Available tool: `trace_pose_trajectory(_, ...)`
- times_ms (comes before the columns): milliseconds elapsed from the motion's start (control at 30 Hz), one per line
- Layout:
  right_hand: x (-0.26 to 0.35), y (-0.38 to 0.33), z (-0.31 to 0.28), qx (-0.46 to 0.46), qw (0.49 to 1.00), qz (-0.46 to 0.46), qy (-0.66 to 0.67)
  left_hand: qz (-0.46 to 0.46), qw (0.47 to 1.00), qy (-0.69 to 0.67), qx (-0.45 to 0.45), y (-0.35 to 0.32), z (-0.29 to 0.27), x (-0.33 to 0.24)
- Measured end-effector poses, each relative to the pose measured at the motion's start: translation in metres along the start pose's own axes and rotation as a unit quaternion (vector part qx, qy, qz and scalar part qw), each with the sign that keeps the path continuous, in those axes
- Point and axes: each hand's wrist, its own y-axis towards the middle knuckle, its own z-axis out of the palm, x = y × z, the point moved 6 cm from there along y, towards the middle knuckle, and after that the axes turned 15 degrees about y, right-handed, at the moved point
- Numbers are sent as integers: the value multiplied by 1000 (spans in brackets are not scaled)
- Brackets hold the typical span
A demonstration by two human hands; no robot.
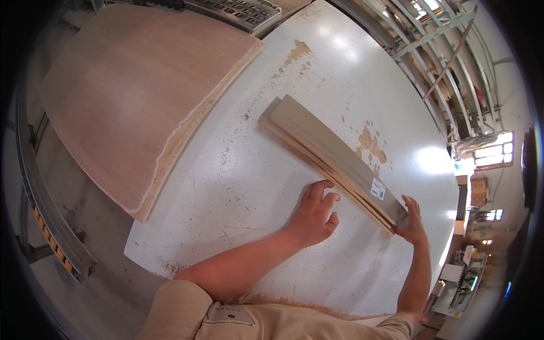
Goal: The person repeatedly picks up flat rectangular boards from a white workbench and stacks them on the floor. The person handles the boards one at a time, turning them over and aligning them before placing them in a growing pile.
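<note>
A small stack of long, narrow grey-brown boards [331, 150] lies slanting across the worn white tabletop [226, 195]. Their near edges are light wood, and the ends at the far left do not line up. A white printed label [377, 188] is stuck on the top board near its right end. My left hand [318, 214] hovers by the near long edge, fingers bent and apart, holding nothing. At the right end of the stack, my right hand [414, 224] rests against the board ends, its fingers stretched upward and its thumb at the near corner.
A large pinkish-brown panel [147, 96] with a rough pale edge covers the left of the table. Beyond it stands a perforated metal part [238, 11]. Metal racking [447, 56] runs along the far right. A metal rail with yellow-orange pieces [51, 235] stands at the left.
</note>
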Motion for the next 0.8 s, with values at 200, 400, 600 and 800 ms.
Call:
trace_pose_trajectory(200,83,40,36,13,995,-94,-6,-4,1000,-12,13,0,4,2)
trace_pose_trajectory(400,155,61,52,8,978,-205,36,-4,998,-57,-16,-11,-21,1)
trace_pose_trajectory(600,206,29,19,31,970,-49,236,-83,957,-268,70,-22,-28,10)
trace_pose_trajectory(800,296,53,64,168,758,-89,624,0,859,-429,280,-42,-14,-2)
